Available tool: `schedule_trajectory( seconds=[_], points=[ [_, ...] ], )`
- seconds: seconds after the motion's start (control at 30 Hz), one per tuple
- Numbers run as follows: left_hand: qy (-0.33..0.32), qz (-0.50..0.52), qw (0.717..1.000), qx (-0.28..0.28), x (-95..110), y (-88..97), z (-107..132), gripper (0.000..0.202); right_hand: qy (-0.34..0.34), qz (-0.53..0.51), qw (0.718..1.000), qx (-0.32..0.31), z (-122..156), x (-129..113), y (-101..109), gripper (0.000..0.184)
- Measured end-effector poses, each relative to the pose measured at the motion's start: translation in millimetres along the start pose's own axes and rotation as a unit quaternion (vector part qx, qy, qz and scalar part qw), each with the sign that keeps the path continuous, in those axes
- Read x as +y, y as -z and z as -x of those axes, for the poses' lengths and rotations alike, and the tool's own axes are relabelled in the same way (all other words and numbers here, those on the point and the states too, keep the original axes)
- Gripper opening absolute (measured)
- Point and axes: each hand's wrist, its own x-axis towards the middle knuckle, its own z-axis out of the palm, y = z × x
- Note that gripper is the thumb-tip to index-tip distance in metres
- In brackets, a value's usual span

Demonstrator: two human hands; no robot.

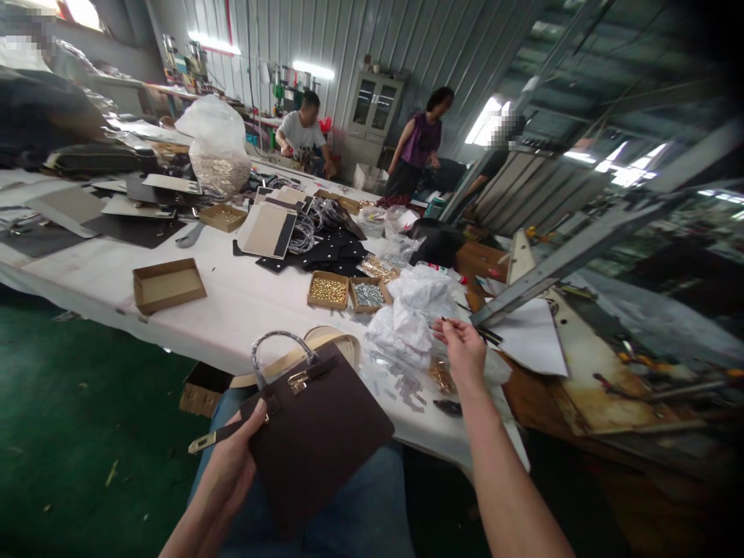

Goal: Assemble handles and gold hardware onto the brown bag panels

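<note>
My left hand (229, 457) grips the left edge of a dark brown handbag (319, 434) resting on my lap, thumb on its front. The bag has a clear-wrapped handle (279, 345), a gold clasp (302, 378) and a strap with a gold tip (203, 442). My right hand (462, 349) is raised over the table's near edge, fingers pinched on a thin dark tool (473, 329), beside crumpled white paper (407, 318).
A long white-covered table (232, 302) carries an empty cardboard tray (167, 284), small boxes of gold and silver hardware (346, 291), black leather pieces (331, 252) and a big plastic bag (218, 151). Three people stand or sit at the far end. Green floor lies left.
</note>
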Motion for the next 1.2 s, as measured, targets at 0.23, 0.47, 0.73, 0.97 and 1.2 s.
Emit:
schedule_trajectory(
  seconds=[0.23, 0.47, 0.73, 0.97, 1.2],
  points=[
    [-0.044, -0.024, 0.998, -0.044, -0.9, -8.9, 6.2, 0.055, 0.002, -0.029, 0.999, -0.044, 89.0, -46.6, -26.6, 0.043],
    [-0.050, -0.015, 0.998, -0.023, -4.1, -3.9, 7.3, 0.053, 0.023, 0.112, 0.960, -0.255, 203.6, -70.9, -49.6, 0.032],
    [-0.049, -0.016, 0.998, -0.030, -1.1, -2.3, 9.4, 0.050, 0.249, 0.200, 0.876, -0.362, 291.5, -71.5, -110.2, 0.021],
    [-0.057, -0.029, 0.998, -0.015, 4.1, 0.2, 13.1, 0.050, 0.265, 0.201, 0.860, -0.388, 296.7, -74.2, -128.6, 0.012],
    [-0.046, -0.021, 0.998, -0.027, -1.4, -1.4, 16.1, 0.053, 0.179, 0.151, 0.939, -0.253, 272.5, -75.8, -136.4, 0.015]
  ],
)
